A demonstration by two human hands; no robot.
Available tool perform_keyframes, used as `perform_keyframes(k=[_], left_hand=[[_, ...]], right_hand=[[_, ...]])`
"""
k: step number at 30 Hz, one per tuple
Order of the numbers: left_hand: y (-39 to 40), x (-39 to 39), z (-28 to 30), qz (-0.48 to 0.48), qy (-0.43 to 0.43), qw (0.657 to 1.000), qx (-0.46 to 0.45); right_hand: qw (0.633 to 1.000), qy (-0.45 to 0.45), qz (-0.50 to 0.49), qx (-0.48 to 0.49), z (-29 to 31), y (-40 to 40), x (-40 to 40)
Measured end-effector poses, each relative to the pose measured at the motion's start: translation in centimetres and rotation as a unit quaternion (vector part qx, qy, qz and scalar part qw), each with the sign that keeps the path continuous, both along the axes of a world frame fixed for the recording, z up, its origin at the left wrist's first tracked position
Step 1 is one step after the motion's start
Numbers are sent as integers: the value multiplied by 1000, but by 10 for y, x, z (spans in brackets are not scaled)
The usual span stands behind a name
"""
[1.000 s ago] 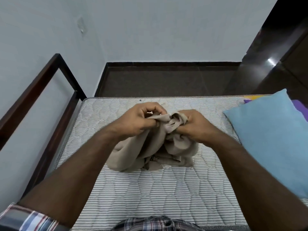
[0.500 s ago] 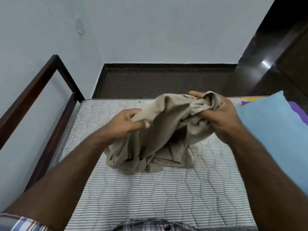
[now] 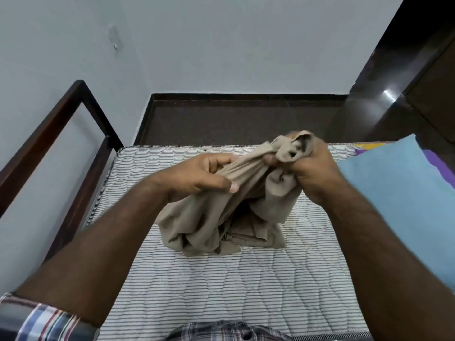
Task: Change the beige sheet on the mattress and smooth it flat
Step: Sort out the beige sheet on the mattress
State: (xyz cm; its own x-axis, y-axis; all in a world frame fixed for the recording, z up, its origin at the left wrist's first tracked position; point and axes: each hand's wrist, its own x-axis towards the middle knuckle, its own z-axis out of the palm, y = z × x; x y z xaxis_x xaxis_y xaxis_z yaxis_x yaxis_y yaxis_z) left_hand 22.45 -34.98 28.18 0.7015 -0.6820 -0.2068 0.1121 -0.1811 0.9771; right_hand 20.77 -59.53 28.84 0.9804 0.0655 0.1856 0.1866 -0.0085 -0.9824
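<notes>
A: Where is the sheet (image 3: 221,217) right now?

B: Bunched up over the middle of the mattress (image 3: 221,286). Its lower folds rest on the striped ticking; the top part is lifted between the two hands.

A: And the hands?

B: Close together but not touching. The left hand (image 3: 204,175) pinches a stretched band of the cloth between thumb and fingers. The right hand (image 3: 312,168) is clenched round a gathered wad of it, with a loop of fabric poking out above the knuckles.

A: So he seems to be hunting for an edge or a corner?

B: That is my guess. The mattress is bare, so spreading has not started yet.

A: What could go wrong from here?

B: The cloth is twisted on itself. If he pulls the hands apart without finding a true hem, the bundle may tighten into a rope instead of opening. He could also open it the wrong way round, long side across the bed.

A: Anything near that gets in the way?

B: The blue pillow (image 3: 398,205) lies on the right side of the mattress, just beside the right forearm. A sheet flung out would likely land over it and leave a hump. The bed frame (image 3: 73,124) rail on the left could catch a thrown corner too.
</notes>
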Motion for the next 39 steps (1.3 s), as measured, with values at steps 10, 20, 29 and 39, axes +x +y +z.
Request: perform_keyframes(k=[10, 20, 29, 39], left_hand=[[13, 3, -17, 164, -228, 959, 36], [-2, -1, 1, 60, -97, 993, -11], [69, -8, -63, 131, -104, 962, 214], [11, 6, -26, 150, -51, 987, 32]], right_hand=[[999, 5, -15, 34, -6, -11, -5], [993, -30, 19, -115, 13, 14, -1], [938, -129, -321, 4, 48, -72, 18], [995, 37, -52, 74, 15, -10, -7]])
